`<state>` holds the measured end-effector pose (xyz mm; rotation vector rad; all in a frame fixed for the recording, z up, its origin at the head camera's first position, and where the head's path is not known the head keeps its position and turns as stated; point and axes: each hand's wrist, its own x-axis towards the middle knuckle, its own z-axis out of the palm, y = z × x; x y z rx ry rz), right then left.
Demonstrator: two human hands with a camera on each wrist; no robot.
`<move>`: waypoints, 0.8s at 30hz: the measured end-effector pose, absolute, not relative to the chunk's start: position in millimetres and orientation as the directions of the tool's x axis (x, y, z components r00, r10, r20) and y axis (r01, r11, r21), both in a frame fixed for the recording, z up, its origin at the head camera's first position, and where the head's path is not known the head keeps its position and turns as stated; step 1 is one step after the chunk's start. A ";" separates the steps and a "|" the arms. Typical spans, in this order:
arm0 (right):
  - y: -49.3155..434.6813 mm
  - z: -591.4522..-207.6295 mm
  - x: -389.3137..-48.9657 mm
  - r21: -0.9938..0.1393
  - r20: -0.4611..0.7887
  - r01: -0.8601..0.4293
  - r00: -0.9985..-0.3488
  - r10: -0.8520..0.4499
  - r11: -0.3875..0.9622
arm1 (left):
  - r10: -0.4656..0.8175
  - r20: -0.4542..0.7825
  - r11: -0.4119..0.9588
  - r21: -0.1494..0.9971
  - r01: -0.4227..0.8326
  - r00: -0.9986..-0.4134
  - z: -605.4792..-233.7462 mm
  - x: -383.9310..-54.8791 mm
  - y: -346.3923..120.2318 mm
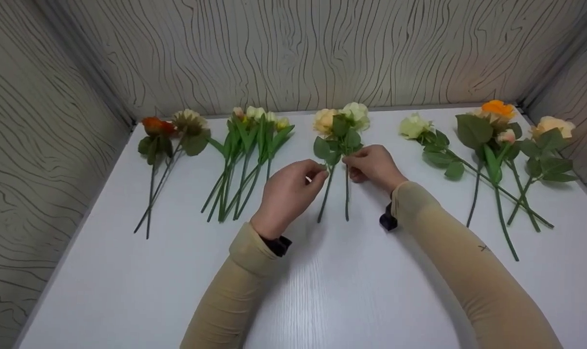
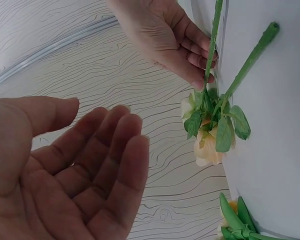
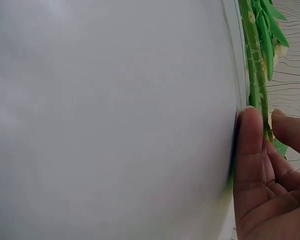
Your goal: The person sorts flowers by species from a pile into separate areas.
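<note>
Table (image 1: 298, 291): open room on its near side; at its far edge, two roses (image 1: 341, 125). Right hand (image 1: 374, 167) pinches one stem (image 1: 347, 196); left hand (image 1: 289, 193), loosely cupped, is near the other.

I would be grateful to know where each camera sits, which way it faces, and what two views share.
Head: worn on the head, facing forward and down at the white table; left hand, right hand and both sleeves show.
Left wrist: on that wrist, facing past the left hand toward the right hand at a flower stem; both hands show.
Right wrist: on that wrist, facing past the right hand and across the table; only that hand shows clearly.
Shared: head and left wrist both show the peach rose.
</note>
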<state>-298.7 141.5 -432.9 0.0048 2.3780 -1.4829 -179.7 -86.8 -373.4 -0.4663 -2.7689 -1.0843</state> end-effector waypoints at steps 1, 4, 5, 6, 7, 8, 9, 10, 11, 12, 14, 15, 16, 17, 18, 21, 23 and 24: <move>142.7 -432.3 -298.6 -0.868 -0.287 0.181 -0.943 -0.170 0.463 | 0.238 0.229 0.693 0.641 0.331 -0.944 -373.6 -179.8 -86.5; 146.6 -429.4 -298.2 -0.855 -0.296 0.183 -0.941 -0.166 0.486 | 0.244 0.222 0.691 0.643 0.330 -0.944 -374.6 -180.1 -85.6; 148.4 -428.4 -298.2 -0.850 -0.296 0.182 -0.941 -0.164 0.494 | 0.247 0.221 0.690 0.643 0.331 -0.944 -375.1 -180.3 -85.2; 150.3 -427.1 -298.1 -0.847 -0.295 0.181 -0.942 -0.160 0.500 | 0.249 0.220 0.690 0.643 0.332 -0.943 -375.7 -180.5 -84.7; 152.7 -425.7 -298.1 -0.842 -0.295 0.179 -0.943 -0.156 0.509 | 0.252 0.220 0.690 0.642 0.334 -0.942 -376.3 -180.4 -84.1; 155.7 -424.2 -298.2 -0.837 -0.292 0.174 -0.944 -0.154 0.519 | 0.256 0.223 0.689 0.640 0.339 -0.941 -377.0 -180.4 -83.5; 159.2 -422.3 -298.0 -0.831 -0.286 0.167 -0.946 -0.150 0.531 | 0.259 0.226 0.690 0.637 0.344 -0.939 -377.7 -180.3 -82.8; 163.5 -420.2 -298.1 -0.823 -0.279 0.159 -0.949 -0.145 0.545 | 0.264 0.232 0.690 0.633 0.351 -0.936 -378.3 -180.1 -81.9; 168.1 -417.6 -298.0 -0.815 -0.270 0.151 -0.953 -0.137 0.559 | 0.268 0.238 0.689 0.629 0.359 -0.933 -379.0 -179.8 -80.9; 173.5 -414.7 -298.2 -0.809 -0.259 0.141 -0.957 -0.130 0.571 | 0.275 0.244 0.690 0.624 0.367 -0.930 -379.7 -179.4 -79.8; 186.3 -408.7 -298.7 -0.795 -0.231 0.122 -0.967 -0.111 0.594 | 0.295 0.257 0.693 0.606 0.391 -0.920 -380.9 -178.1 -77.1; 193.7 -405.4 -299.0 -0.789 -0.216 0.115 -0.971 -0.098 0.604 | 0.308 0.261 0.697 0.592 0.404 -0.915 -381.6 -177.3 -75.3; 202.0 -402.1 -299.3 -0.780 -0.203 0.111 -0.976 -0.082 0.615 | 0.322 0.262 0.700 0.582 0.415 -0.910 -382.5 -176.4 -73.2; 211.2 -398.7 -299.4 -0.771 -0.197 0.114 -0.978 -0.065 0.626 | 0.340 0.264 0.704 0.565 0.431 -0.903 -383.3 -175.5 -70.7; 221.3 -395.6 -299.4 -0.756 -0.188 0.112 -0.981 -0.051 0.645 | 0.360 0.265 0.709 0.545 0.447 -0.894 -384.4 -174.7 -68.1; 255.0 -387.4 -297.1 -0.681 -0.151 0.098 -0.988 -0.009 0.726 | 0.427 0.263 0.707 0.500 0.500 -0.865 -387.8 -172.4 -59.0; 278.7 -384.1 -294.2 -0.615 -0.133 0.073 -0.991 -0.012 0.785 | 0.477 0.256 0.703 0.463 0.540 -0.841 -390.0 -170.9 -51.4; 289.6 -383.3 -292.6 -0.584 -0.127 0.059 -0.992 -0.020 0.810 | 0.505 0.247 0.698 0.447 0.559 -0.827 -391.4 -170.2 -47.4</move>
